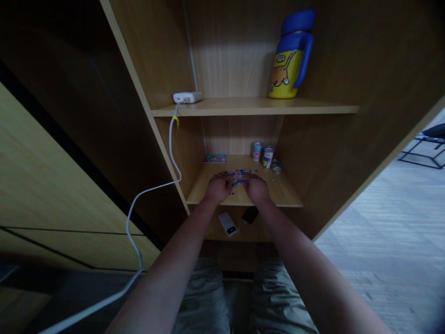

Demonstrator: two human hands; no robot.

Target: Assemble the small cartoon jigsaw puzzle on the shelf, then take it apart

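Observation:
Small blue jigsaw puzzle pieces (pixel 238 175) lie in a loose heap on the lower shelf board (pixel 208 194), between my two hands. At the left side of the heap, my left hand (pixel 218 186) rests with its fingers curled inward by the pieces. From the right, my right hand (pixel 257 188) reaches into the heap, its fingers bent together at the edge. Whatever either hand's fingertips pinch is too small to make out. Behind the pieces, at the back left, lies a colourful printed card strip (pixel 215 158).
Two small printed cans (pixel 257 151) stand at the back right, with round metal lids (pixel 276 169) beside them. Above are a blue-and-yellow mug (pixel 288 60) and a white charger (pixel 187 97) with a hanging cable (pixel 153 189). Below lie a white power bank (pixel 227 223) and a black device (pixel 250 214).

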